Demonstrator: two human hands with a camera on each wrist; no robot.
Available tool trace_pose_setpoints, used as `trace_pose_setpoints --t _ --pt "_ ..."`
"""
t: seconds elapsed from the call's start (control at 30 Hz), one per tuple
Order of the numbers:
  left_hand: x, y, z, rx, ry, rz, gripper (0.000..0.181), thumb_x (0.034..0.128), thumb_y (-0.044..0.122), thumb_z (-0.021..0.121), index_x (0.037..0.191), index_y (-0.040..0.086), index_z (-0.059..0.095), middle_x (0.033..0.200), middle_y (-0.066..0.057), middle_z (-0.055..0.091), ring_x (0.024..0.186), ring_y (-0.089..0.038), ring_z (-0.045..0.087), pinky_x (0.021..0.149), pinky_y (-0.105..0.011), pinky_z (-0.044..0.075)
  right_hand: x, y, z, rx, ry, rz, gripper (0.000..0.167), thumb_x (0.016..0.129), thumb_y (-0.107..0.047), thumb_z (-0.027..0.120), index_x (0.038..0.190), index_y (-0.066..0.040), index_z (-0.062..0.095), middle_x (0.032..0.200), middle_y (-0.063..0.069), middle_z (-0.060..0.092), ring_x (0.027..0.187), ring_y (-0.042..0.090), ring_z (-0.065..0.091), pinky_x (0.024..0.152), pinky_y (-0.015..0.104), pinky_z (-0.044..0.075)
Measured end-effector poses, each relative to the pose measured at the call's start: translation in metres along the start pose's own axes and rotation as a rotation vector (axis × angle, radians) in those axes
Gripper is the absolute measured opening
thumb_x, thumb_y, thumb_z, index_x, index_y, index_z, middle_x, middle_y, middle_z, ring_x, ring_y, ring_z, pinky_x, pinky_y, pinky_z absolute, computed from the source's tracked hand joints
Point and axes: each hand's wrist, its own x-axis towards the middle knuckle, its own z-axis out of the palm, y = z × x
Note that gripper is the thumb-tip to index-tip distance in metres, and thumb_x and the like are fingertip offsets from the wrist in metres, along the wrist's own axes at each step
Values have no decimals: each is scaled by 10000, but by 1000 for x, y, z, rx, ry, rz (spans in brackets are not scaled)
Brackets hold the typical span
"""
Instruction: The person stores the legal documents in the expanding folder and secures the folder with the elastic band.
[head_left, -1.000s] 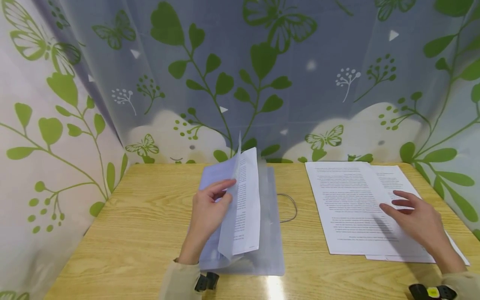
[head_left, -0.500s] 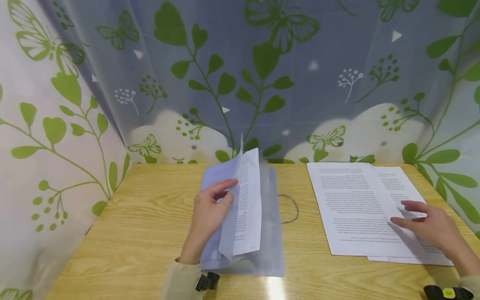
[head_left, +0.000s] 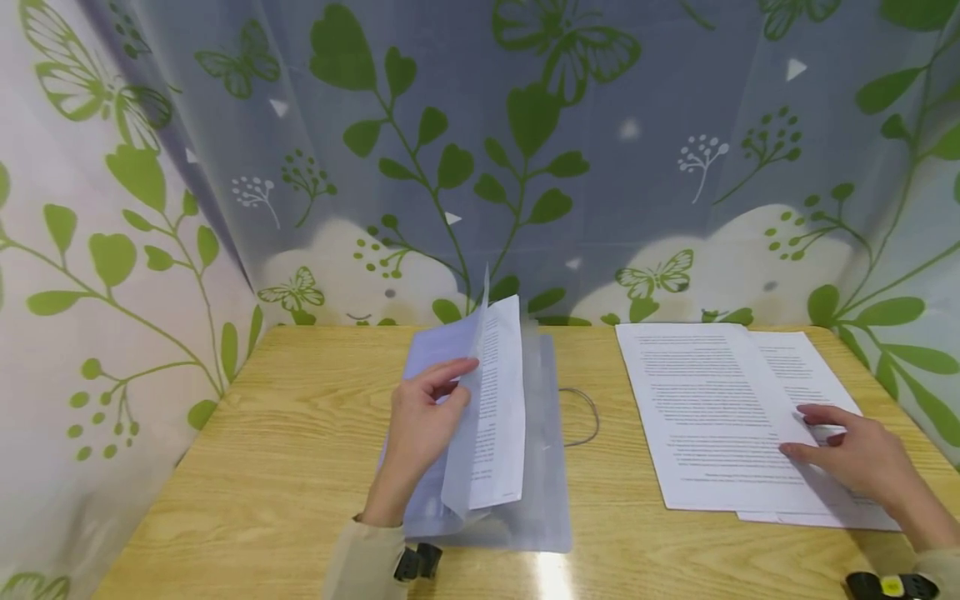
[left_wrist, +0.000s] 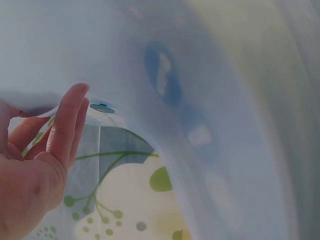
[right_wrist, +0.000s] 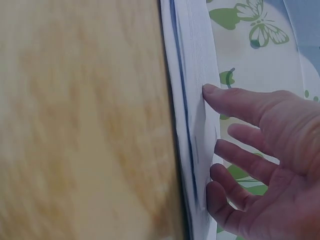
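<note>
A translucent bluish plastic folder [head_left: 553, 500] lies spread on the table in the head view. My left hand [head_left: 426, 421] pinches one of its clear plastic leaves [head_left: 459, 467], which stands nearly upright. Against that leaf leans a printed paper [head_left: 506, 408]. In the left wrist view, the thumb and fingers hold the edge of the plastic [left_wrist: 115, 40], and a small teal button [left_wrist: 102, 108] shows beside them. Over at the right, my right hand [head_left: 862, 458] touches a stack of printed papers [head_left: 697, 408] with loosely bent fingers. Its thumb tip meets the top sheet in the right wrist view.
A thin elastic loop [head_left: 596, 417] sticks out from the folder's right side. Under everything is a wooden table [head_left: 262, 467]. A curtain [head_left: 420, 100] with leaf and butterfly prints hangs along the back and both sides.
The right hand has moved right and slightly down over the paper stack, its fingertips now nearer the overlapping sheets. My left hand keeps its hold on the plastic leaf.
</note>
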Motion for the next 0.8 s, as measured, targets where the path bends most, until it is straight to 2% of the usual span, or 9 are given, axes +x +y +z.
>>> trace_pose_setpoints --t 0.23,0.43,0.57,0.8 --pt "0 -1 0 14 -5 6 361 827 -14 624 1099 128 814 1140 -36 784 838 -150 720 810 -222 548 -2 -3 1 13 32 -13 765 827 -354 817 1375 77 504 1288 379 563 999 498 614 722 449 436" --pt "0 0 0 13 -4 -6 365 829 -12 625 1106 135 812 1152 -30 782 851 -148 719 818 -233 552 -2 -6 3 50 52 -16 767 823 -250 811 1414 92 460 1318 395 549 1025 528 613 752 519 456" --pt "-1 0 0 12 -3 -7 366 827 -11 624 1106 134 812 1152 -33 781 846 -152 721 804 -214 543 -2 -6 3 83 26 18 809 833 -267 810 1439 107 427 1307 407 541 1057 540 586 774 545 464" --pt "-1 1 0 15 -6 -26 359 831 6 631 1106 147 813 1163 -8 778 839 -129 724 766 -176 521 -2 -3 1 116 11 76 840 835 -305 814 1424 150 423 1230 422 573 1058 525 572 782 508 457"
